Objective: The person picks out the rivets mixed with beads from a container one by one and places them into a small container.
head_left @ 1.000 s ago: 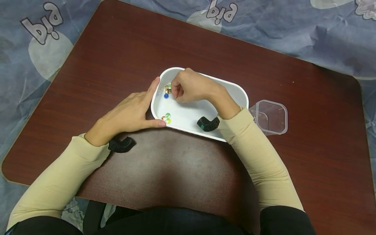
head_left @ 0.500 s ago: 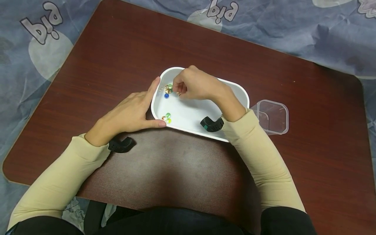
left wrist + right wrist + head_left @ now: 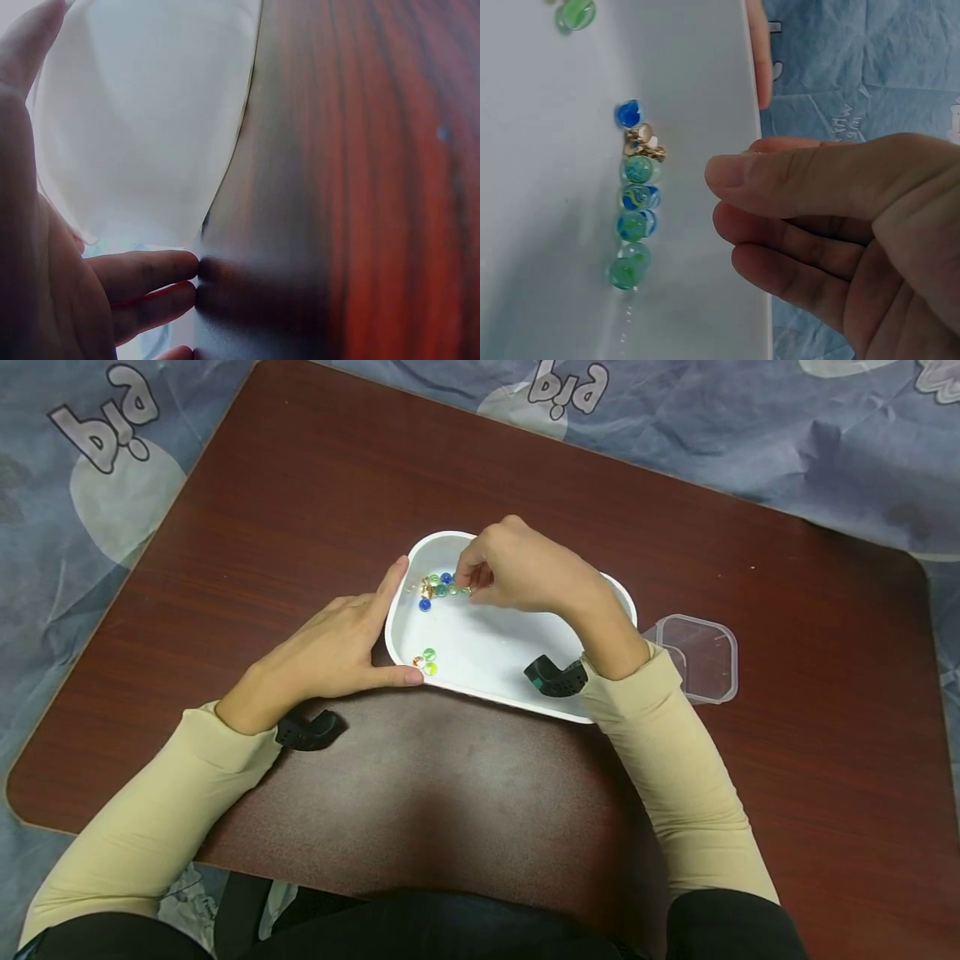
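Observation:
A white tray (image 3: 510, 672) lies on the table, with a row of glass marbles (image 3: 634, 199) in it. Small gold-coloured metal pieces (image 3: 643, 142) sit in that row beside a blue marble (image 3: 425, 605). Over the tray, my right hand (image 3: 528, 568) brings thumb and fingertips together. A tiny gold glint shows at the fingertips in the head view; the thumb largely hides it in the right wrist view. My left hand (image 3: 326, 647) spans the tray's left end, fingers extended, thumb and forefinger touching the rim. Several more marbles (image 3: 429, 655) rest near that thumb.
To the tray's right stands a clear plastic box (image 3: 701, 660), partly behind my right forearm. The brown table (image 3: 300, 485) has rounded corners, and a blue patterned cloth (image 3: 862, 460) lies beyond it. A black wrist camera (image 3: 555, 677) hangs over the tray.
My right hand has moved right and slightly away from me, and the gold glint has moved with its fingertips. More marbles of the row now show. The left hand has stayed put.

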### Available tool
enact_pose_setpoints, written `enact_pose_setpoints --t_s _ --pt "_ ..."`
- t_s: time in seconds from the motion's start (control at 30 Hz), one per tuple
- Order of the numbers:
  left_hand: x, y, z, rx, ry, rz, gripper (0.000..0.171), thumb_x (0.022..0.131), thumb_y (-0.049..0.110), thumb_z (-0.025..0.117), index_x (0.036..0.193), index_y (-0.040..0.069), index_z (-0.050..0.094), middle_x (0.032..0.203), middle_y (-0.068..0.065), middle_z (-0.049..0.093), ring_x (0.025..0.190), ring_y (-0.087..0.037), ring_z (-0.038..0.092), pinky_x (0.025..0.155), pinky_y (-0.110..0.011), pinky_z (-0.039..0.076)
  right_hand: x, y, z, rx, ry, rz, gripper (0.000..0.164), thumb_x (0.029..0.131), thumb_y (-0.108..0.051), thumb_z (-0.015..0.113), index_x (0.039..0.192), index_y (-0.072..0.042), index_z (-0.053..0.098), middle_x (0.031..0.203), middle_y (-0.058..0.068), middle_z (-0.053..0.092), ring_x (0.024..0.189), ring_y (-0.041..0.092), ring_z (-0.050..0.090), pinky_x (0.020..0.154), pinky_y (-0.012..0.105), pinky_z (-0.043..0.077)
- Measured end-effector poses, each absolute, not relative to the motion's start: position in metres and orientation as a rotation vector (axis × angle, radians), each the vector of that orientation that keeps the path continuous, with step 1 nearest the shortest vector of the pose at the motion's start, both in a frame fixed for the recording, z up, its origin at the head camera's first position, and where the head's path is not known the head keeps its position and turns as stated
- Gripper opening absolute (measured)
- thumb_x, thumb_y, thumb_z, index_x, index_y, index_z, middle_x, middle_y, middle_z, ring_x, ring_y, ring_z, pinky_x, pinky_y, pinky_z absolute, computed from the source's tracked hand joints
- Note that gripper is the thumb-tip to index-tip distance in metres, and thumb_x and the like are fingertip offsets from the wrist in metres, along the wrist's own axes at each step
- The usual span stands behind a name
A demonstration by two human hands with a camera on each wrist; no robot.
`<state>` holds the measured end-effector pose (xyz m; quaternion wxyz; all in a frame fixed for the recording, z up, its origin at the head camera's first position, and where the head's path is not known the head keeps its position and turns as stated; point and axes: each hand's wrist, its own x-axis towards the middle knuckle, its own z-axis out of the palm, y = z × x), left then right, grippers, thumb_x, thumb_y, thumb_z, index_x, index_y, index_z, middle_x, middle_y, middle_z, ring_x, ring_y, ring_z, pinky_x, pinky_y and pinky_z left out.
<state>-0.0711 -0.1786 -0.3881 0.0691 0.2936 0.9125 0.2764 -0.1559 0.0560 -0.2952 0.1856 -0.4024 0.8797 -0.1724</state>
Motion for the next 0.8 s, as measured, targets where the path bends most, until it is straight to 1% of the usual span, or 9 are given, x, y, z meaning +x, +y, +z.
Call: enact_pose_setpoints --t_s 0.23,0.47,0.67,0.8 --pt "-0.071 -0.178 -0.387 0.876 2.743 0.839 0.125 0.081 0.06 0.073 0.157 0.013 -0.014 0.144 -0.021 0.048 0.127 -0.031 0.05 0.107 -0.05 0.034 -0.152 0.065 -0.285 -1.101 2.505 -0.475 0.008 0.084 0.002 0.073 0.09 -0.001 0.076 0.085 0.007 0.071 0.078 0.019 0.065 0.076 0.032 0.051" --pt "-0.072 -0.176 -0.388 0.916 2.755 0.856 0.125 0.08 0.056 0.076 0.158 0.01 -0.011 0.142 -0.021 0.05 0.126 -0.03 0.051 0.107 -0.049 0.035 -0.15 0.078 -0.282 -1.076 2.538 -0.501 0.01 0.084 0.002 0.075 0.093 -0.001 0.077 0.087 0.008 0.072 0.078 0.02 0.065 0.075 0.033 0.052" --pt "-0.072 -0.175 -0.388 0.886 2.751 0.839 0.124 0.081 0.056 0.075 0.158 0.011 -0.012 0.141 -0.021 0.051 0.125 -0.03 0.052 0.106 -0.05 0.034 -0.147 0.09 -0.279 -1.114 2.569 -0.535 0.008 0.083 0.003 0.075 0.09 -0.001 0.076 0.086 0.007 0.072 0.076 0.019 0.066 0.074 0.033 0.053" --pt "-0.071 -0.176 -0.387 0.884 2.749 0.837 0.124 0.081 0.055 0.075 0.158 0.01 -0.012 0.143 -0.021 0.049 0.128 -0.031 0.05 0.106 -0.051 0.034 -0.144 0.096 -0.276 -1.112 2.568 -0.563 0.008 0.083 0.003 0.076 0.089 -0.001 0.076 0.086 0.007 0.072 0.077 0.019 0.067 0.074 0.035 0.054"
